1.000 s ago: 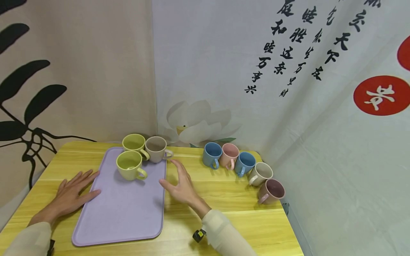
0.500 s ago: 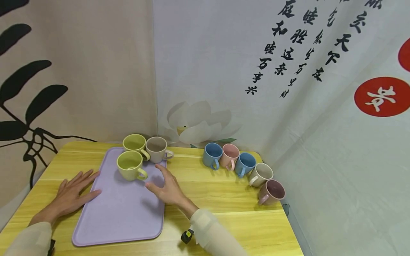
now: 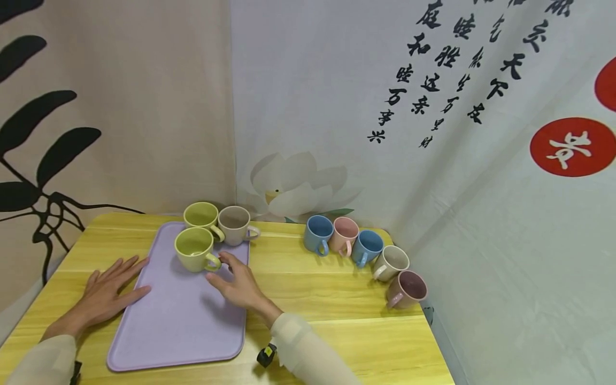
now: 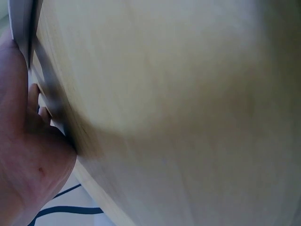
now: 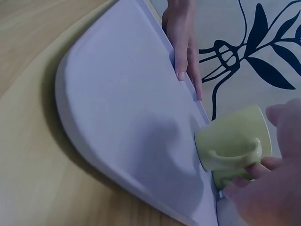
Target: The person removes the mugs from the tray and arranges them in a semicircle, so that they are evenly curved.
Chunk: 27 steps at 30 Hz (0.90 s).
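Note:
A pale green mug (image 3: 194,249) stands on the lilac tray (image 3: 178,326), its handle toward my right hand (image 3: 239,283). The fingertips of that hand are right at the handle, with the thumb held apart from the mug. In the right wrist view the fingers overlap the end of the green mug's handle (image 5: 242,157). My left hand (image 3: 107,291) lies flat at the tray's left edge, fingers spread, thumb and fingertips on the rim. Behind the front mug stand a second green mug (image 3: 199,214) and a grey-beige mug (image 3: 233,224), at the tray's far end.
On the wooden table (image 3: 308,299) to the right, a curved row holds a blue mug (image 3: 317,233), a pink mug (image 3: 344,234), another blue mug (image 3: 367,247), a cream mug (image 3: 391,262) and a mauve mug (image 3: 406,290). A printed curtain (image 3: 298,107) hangs behind the table.
My right hand has moved left from beside the tray's right edge, over the tray to the front green mug's handle. The left hand and the mugs have stayed in place.

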Available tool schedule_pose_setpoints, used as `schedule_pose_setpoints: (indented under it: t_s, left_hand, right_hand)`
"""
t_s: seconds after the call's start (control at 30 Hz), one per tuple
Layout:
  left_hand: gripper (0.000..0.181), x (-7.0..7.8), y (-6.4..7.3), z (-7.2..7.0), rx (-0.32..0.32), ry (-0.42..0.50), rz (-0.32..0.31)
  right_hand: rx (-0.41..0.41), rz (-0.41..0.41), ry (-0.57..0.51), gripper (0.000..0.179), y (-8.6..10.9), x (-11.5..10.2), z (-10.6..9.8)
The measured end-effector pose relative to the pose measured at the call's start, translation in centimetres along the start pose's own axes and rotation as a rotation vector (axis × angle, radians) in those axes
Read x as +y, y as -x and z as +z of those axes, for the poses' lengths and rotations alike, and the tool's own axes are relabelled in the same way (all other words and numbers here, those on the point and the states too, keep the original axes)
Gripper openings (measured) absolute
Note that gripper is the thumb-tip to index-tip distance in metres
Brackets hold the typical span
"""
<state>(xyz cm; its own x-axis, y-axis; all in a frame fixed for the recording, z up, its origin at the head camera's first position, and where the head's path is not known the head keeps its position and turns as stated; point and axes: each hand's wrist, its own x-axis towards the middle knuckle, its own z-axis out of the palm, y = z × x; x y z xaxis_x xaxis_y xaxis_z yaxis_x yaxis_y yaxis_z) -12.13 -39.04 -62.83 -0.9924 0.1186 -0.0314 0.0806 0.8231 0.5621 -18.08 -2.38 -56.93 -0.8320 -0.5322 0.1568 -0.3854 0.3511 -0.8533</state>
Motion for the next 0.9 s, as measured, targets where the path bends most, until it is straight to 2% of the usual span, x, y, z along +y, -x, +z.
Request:
schedule_pose_setpoints:
  t_s: [0.2, 0.53, 0.73, 0.9]
  left_hand:
    - [0.086, -0.1, 0.0, -0.1, 0.001, -0.004, -0.002]
    - [0.086, 0.1, 0.0, -0.1, -0.005, 0.005, -0.005]
    - [0.086, 0.2, 0.0, -0.1, -0.004, 0.005, -0.003]
    - [0.086, 0.2, 0.1, -0.2, -0.003, 0.005, -0.004]
  right_hand:
    - [0.034, 0.013, -0.019, 0.057, -0.5, -0.2, 0.7]
    - [0.09, 0.078, -0.181, 0.046, -0.4, -0.1, 1.5]
    - [0.174, 0.105, -0.137, 0.032, -0.4, -0.2, 1.7]
    - [0.25, 0.187, -0.144, 0.022, -0.3, -0.5, 1.9]
